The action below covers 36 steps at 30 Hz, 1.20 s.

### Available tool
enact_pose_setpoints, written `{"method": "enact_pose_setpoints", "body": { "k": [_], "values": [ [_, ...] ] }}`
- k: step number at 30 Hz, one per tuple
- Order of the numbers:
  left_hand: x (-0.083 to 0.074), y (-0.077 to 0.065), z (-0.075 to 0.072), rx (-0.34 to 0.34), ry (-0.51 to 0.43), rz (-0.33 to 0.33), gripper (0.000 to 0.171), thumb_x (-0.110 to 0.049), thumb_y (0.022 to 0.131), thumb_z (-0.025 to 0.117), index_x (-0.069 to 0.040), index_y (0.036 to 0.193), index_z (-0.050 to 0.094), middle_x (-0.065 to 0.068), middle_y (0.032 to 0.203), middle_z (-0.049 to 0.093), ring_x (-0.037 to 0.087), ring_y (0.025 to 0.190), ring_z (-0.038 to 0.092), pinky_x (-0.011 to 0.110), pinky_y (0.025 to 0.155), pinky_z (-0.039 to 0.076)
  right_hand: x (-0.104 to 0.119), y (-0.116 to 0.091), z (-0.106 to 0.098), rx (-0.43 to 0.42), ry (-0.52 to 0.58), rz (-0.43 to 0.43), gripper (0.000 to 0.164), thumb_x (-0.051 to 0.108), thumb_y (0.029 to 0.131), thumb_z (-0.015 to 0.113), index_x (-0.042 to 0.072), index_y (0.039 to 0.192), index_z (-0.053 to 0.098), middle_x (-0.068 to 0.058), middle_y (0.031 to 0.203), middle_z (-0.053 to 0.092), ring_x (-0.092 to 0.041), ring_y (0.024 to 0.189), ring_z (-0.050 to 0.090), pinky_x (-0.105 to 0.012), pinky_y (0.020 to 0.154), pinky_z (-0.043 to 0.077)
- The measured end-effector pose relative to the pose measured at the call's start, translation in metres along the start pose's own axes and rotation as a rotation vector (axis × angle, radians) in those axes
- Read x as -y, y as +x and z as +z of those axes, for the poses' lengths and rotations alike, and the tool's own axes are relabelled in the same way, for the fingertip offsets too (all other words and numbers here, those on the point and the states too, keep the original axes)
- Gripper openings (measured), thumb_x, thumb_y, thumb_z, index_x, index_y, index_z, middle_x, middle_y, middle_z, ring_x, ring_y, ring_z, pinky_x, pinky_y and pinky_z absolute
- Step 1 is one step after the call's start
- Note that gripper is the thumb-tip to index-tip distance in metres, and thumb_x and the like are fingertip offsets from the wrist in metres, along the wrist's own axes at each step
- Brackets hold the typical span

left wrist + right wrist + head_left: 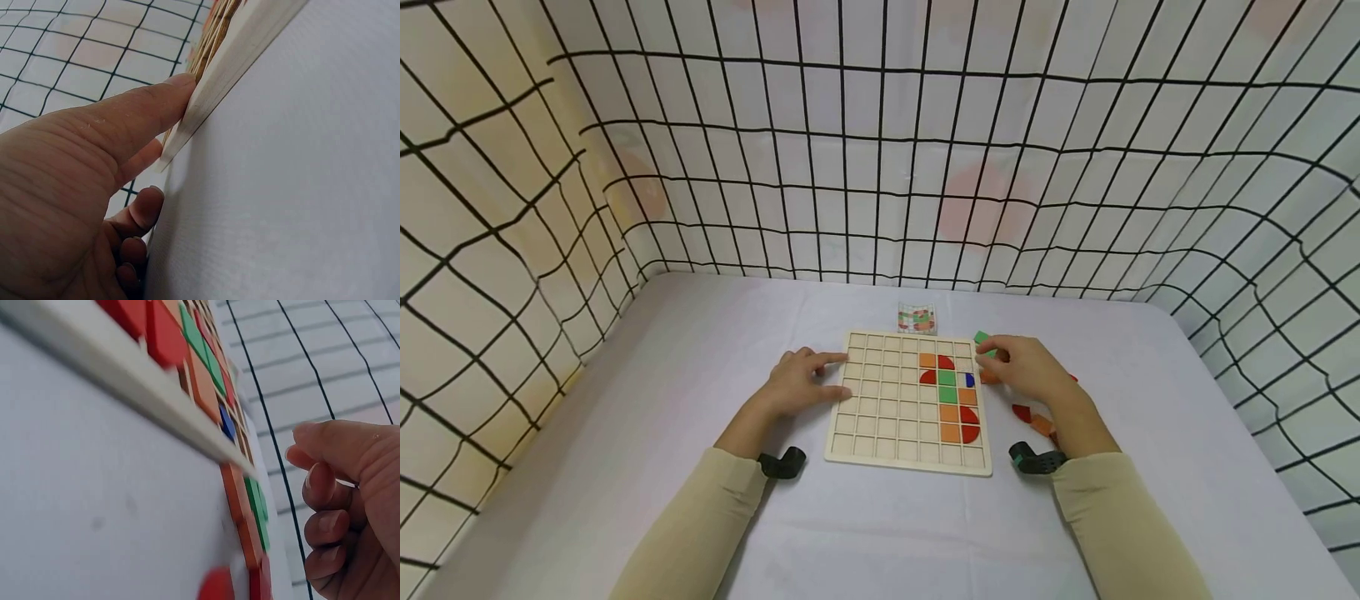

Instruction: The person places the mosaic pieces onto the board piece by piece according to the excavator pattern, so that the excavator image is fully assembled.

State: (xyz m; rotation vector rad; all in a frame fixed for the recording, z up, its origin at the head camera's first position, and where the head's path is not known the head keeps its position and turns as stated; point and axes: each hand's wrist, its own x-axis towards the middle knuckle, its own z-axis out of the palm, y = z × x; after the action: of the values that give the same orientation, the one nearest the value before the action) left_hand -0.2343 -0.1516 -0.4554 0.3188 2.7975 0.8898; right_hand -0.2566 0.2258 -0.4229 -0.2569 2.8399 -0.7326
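Observation:
A pale wooden grid board (pixel 880 408) lies on the table, with orange, red and green flat pieces and a small blue piece (pixel 969 380) in cells at its right side. My left hand (pixel 793 383) touches the board's left edge with straight thumb and index finger; its other fingers curl loosely. My right hand (pixel 1026 367) hovers by the board's upper right edge, thumb and index tips a little apart. No piece shows between them in the right wrist view. Beneath that hand lie loose green pieces (pixel 982 337) and an orange piece (pixel 990 377), partly hidden by it.
Beyond the board's far edge stands a small pattern card (pixel 917 318) with coloured shapes. Loose red (pixel 1021 413) and orange pieces (pixel 1042 425) lie right of the board, near my right wrist. Black wire mesh (pixel 880 200) encloses the back and sides of the white-covered table (pixel 700 333).

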Motion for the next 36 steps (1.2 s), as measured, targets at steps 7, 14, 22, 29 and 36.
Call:
{"method": "enact_pose_setpoints", "body": {
  "k": [7,14,22,29,36],
  "values": [
    [0.0,-0.001,-0.001,-0.001,-0.01,-0.002,0.068,-0.048,0.083,0.079,-0.027,0.145,0.059,0.006,0.107,0.059,0.023,0.094,0.044,0.034,0.077,0.032,-0.02,-0.009,-0.004,-0.04,-0.015,0.062,0.035,0.035,0.104,0.058,0.014,0.13,0.066,-0.01,0.105,0.066,-0.025,0.092,0.056,-0.035,0.075,0.047],
    [0.0,-0.002,-0.001,-0.008,-0.015,0.0,0.068,-0.048,0.083,0.079,-0.027,0.145,0.059,0.006,0.107,0.059,0.023,0.094,0.044,0.034,0.077,0.032,-0.039,-0.012,-0.006,-0.033,-0.025,0.112,0.036,0.035,0.102,0.059,0.015,0.131,0.064,-0.012,0.103,0.065,-0.024,0.087,0.057,-0.031,0.066,0.048],
    [0.0,-0.002,0.0,-0.007,-0.012,0.002,0.068,-0.048,0.084,0.079,-0.027,0.145,0.059,0.006,0.108,0.059,0.023,0.095,0.044,0.034,0.078,0.033,-0.054,-0.019,-0.012,0.041,0.028,0.191,0.048,0.037,0.096,0.065,0.012,0.136,0.058,-0.015,0.107,0.058,-0.025,0.087,0.056,-0.03,0.065,0.048],
    [-0.001,-0.002,0.0,-0.005,-0.01,0.001,0.068,-0.048,0.084,0.079,-0.027,0.145,0.059,0.006,0.108,0.059,0.023,0.095,0.045,0.034,0.078,0.033,-0.052,-0.024,-0.015,0.067,0.035,0.216,0.043,0.034,0.093,0.073,0.012,0.127,0.06,-0.013,0.099,0.056,-0.022,0.077,0.055,-0.03,0.062,0.047],
    [-0.001,-0.002,-0.001,-0.001,-0.008,-0.001,0.068,-0.048,0.085,0.079,-0.027,0.146,0.058,0.007,0.109,0.059,0.024,0.097,0.044,0.035,0.079,0.033,-0.057,-0.029,-0.026,0.087,0.036,0.219,0.044,0.036,0.094,0.07,0.013,0.13,0.06,-0.011,0.098,0.058,-0.021,0.079,0.056,-0.031,0.065,0.045]
  ]
}}
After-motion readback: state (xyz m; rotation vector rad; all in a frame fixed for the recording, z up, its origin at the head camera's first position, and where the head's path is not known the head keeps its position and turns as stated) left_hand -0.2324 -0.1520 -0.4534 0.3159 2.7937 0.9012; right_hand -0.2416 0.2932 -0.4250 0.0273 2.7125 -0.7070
